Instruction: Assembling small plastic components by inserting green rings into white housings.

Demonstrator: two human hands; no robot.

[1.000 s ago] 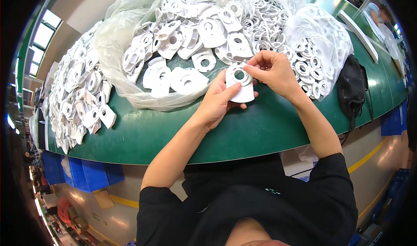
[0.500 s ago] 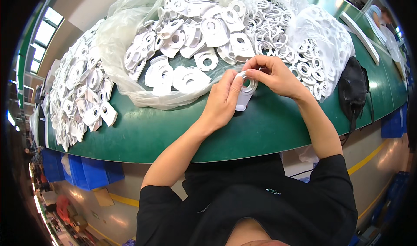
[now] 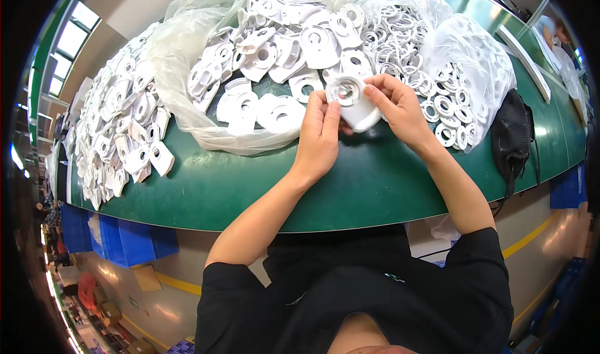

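Note:
Between my hands, above the green table point(image 3: 262, 191), is a white plastic part point(image 3: 361, 115) with a round ringed opening at one end and a broad flat body. My left hand point(image 3: 319, 132) grips its left side, thumb near the ring. On the other side my right hand point(image 3: 399, 107) has thumb and fingers closed at the part's upper right edge. Similar white parts point(image 3: 279, 113) lie in an open clear plastic bag point(image 3: 234, 146) just beyond my left hand. Loose white rings point(image 3: 445, 106) spread from another clear bag point(image 3: 484, 72) beyond my right hand.
A large heap of white parts point(image 3: 119, 129) covers the table's left end. On the right lie a black mesh bag point(image 3: 511, 132) and a long white strip point(image 3: 525, 63). Blue bins point(image 3: 134, 238) stand below the left edge. Another person point(image 3: 553, 32) is at the far right.
The white part has been turned and raised, so its ringed face and broad body now show. My right hand has moved from the ring to the part's right edge.

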